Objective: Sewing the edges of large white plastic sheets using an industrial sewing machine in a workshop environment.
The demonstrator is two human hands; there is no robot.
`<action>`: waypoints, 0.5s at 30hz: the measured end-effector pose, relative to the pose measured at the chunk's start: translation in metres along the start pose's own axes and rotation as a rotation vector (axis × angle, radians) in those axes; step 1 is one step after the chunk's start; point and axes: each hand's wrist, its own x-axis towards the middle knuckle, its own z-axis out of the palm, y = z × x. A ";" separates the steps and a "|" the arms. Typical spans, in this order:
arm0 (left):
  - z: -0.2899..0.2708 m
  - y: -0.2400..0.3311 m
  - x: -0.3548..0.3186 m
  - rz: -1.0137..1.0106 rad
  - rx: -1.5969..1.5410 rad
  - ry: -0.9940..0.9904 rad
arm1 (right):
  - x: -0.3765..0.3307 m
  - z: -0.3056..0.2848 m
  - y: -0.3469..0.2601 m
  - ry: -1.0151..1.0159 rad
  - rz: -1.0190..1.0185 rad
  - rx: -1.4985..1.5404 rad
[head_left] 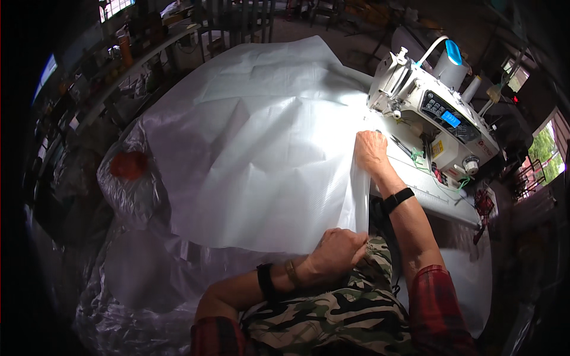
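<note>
A big sheet of white woven fabric (261, 148) lies spread over the sewing table and hangs toward my lap. My left hand (338, 252) is closed on the near edge of the sheet, close to my body. My right hand (371, 151) presses down on the sheet's right edge, fingers gripping it, a short way in front of the white sewing machine (427, 107). A black band sits on each wrist.
Crumpled clear plastic (130, 279) piles up at my left, with a red object (127, 165) on it. The white table top (433, 196) runs under the machine. Shelves with clutter (119, 65) stand at the far left.
</note>
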 end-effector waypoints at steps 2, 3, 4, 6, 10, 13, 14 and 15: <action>-0.001 -0.008 0.006 0.007 0.048 0.043 | 0.012 0.004 0.002 0.008 0.011 -0.019; -0.001 -0.012 0.009 0.007 0.047 0.043 | 0.017 0.008 0.005 0.029 0.015 -0.003; 0.001 -0.017 0.012 -0.002 0.035 0.068 | 0.020 0.012 0.010 0.050 0.020 0.013; 0.006 -0.024 0.017 -0.025 -0.027 0.144 | 0.022 0.017 0.017 0.054 0.045 0.071; 0.006 -0.024 0.019 -0.061 -0.043 0.155 | -0.006 0.012 0.014 0.042 0.133 0.264; 0.005 -0.022 0.025 -0.036 -0.070 0.133 | -0.017 0.016 0.019 0.151 0.136 0.336; 0.007 -0.024 0.025 -0.020 -0.066 0.149 | -0.016 0.014 0.016 0.157 0.133 0.302; 0.009 -0.025 0.026 -0.004 -0.063 0.166 | -0.014 0.013 0.013 0.156 0.143 0.302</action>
